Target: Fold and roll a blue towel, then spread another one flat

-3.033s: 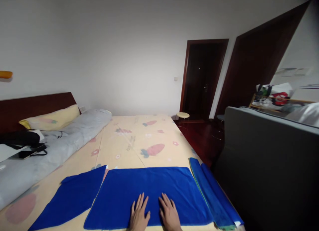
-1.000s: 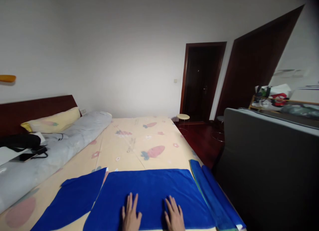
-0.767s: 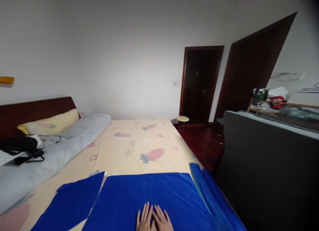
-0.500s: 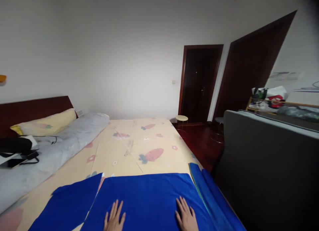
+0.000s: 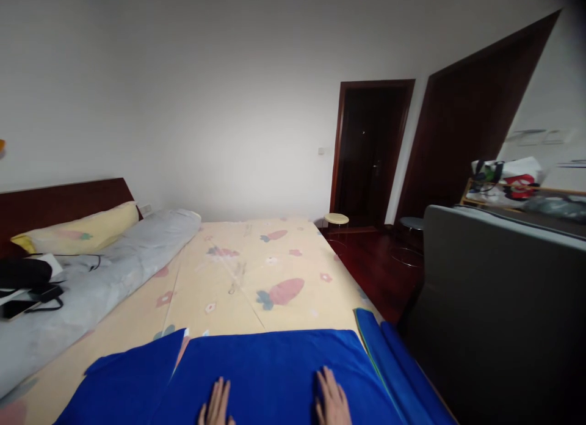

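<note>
A blue cloth (image 5: 274, 370) lies spread flat on the near part of the bed. My left hand (image 5: 217, 405) rests on it palm down, fingers stretched out, partly cut off by the bottom edge. To the right, my right hand (image 5: 332, 400) lies flat on the same cloth with its fingers extended. Neither hand grips anything. Another blue cloth piece (image 5: 128, 376) lies to the left, a narrow gap showing at its upper end. Along the bed's right edge is a folded blue cloth (image 5: 394, 358) with a green edge.
The bed's patterned sheet (image 5: 238, 278) stretches toward the far wall. A grey quilt (image 5: 114, 278), a yellow pillow (image 5: 82, 229) and a phone (image 5: 18, 309) are at the left. A dark grey panel (image 5: 494, 315) stands close on the right. Beyond the bed stands a stool (image 5: 336, 219).
Both hands have moved closer together and lower in the view, still flat on the cloth. The camera view has shifted slightly.
</note>
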Demonstrator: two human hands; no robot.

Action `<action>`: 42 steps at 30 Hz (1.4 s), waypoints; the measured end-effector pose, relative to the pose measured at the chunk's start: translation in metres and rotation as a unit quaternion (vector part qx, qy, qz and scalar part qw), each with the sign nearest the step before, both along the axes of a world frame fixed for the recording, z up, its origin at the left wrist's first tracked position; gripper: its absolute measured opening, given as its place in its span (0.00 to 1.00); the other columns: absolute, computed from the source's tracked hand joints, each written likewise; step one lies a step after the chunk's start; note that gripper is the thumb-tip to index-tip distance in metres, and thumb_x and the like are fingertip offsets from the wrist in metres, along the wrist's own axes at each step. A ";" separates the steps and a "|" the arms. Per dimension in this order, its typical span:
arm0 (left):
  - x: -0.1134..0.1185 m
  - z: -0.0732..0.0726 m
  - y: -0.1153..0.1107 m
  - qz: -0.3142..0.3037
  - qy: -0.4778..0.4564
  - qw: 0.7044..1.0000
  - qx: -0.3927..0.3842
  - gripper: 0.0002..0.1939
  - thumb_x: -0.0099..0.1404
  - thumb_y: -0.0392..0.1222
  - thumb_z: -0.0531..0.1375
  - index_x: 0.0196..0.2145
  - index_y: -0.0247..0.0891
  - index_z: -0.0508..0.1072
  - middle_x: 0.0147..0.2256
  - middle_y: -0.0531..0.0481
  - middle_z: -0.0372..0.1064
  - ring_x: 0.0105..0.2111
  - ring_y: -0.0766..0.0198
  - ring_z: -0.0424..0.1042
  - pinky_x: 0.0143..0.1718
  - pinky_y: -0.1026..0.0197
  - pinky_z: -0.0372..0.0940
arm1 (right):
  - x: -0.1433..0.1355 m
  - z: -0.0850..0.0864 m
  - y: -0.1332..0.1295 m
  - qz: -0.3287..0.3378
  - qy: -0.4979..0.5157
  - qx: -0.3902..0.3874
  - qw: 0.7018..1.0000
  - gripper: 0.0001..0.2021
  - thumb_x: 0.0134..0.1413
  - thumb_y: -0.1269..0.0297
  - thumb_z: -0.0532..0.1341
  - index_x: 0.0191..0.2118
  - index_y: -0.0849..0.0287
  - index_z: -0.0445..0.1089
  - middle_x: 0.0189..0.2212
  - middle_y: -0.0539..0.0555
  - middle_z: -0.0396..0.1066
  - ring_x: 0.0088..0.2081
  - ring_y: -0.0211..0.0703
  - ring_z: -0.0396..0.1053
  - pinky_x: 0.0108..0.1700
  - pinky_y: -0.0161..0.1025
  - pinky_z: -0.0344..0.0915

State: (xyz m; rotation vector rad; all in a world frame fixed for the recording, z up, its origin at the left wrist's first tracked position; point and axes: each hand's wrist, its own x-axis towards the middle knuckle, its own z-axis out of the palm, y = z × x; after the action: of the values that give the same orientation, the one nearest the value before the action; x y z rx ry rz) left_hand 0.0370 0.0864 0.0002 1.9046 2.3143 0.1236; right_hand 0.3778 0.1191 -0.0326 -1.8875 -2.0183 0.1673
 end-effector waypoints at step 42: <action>0.034 0.029 0.081 -0.048 -0.044 0.998 -0.017 0.30 0.66 0.52 0.38 0.64 0.50 0.48 0.68 0.56 0.41 0.67 0.61 0.42 0.66 0.43 0.43 | 0.000 0.024 0.073 0.033 0.024 -0.030 0.999 0.26 0.60 0.48 0.47 0.61 0.49 0.58 0.64 0.51 0.53 0.65 0.51 0.50 0.65 0.56 0.51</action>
State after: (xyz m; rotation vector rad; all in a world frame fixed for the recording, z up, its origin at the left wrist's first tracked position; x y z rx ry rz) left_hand 0.0710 0.1676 0.0292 1.9488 2.1524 0.1531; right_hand 0.3783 0.1916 -0.0086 -1.8346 -2.0676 0.2905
